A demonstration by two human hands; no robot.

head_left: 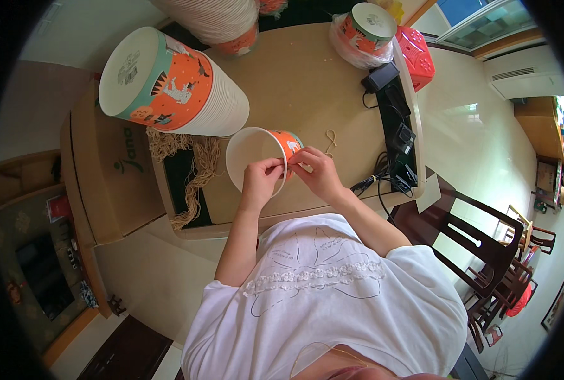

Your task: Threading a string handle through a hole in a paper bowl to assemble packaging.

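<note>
A white paper bucket (pixel 247 152) with an orange and green printed outside lies tipped in front of me, its open mouth facing left. My left hand (pixel 260 182) reaches across the mouth, thumb and fingers pinched at the rim. From the outer side my right hand (pixel 317 170) meets it, fingertips pressed together against the bucket wall near the rim. Whatever lies between those fingertips is too small to make out. Just beyond the right hand is a thin looped beige cord (pixel 331 140); whether it runs into the fingers I cannot tell.
Left of the hands stands a tall stack of upturned paper buckets (pixel 174 82), beside a bundle of beige cords (pixel 199 171). A cardboard box (pixel 114 171) is at the table's left. Along the right edge lie black adapters (pixel 381 77) and cables (pixel 377 177). A plastic-wrapped bucket stack (pixel 364 38) stands far right.
</note>
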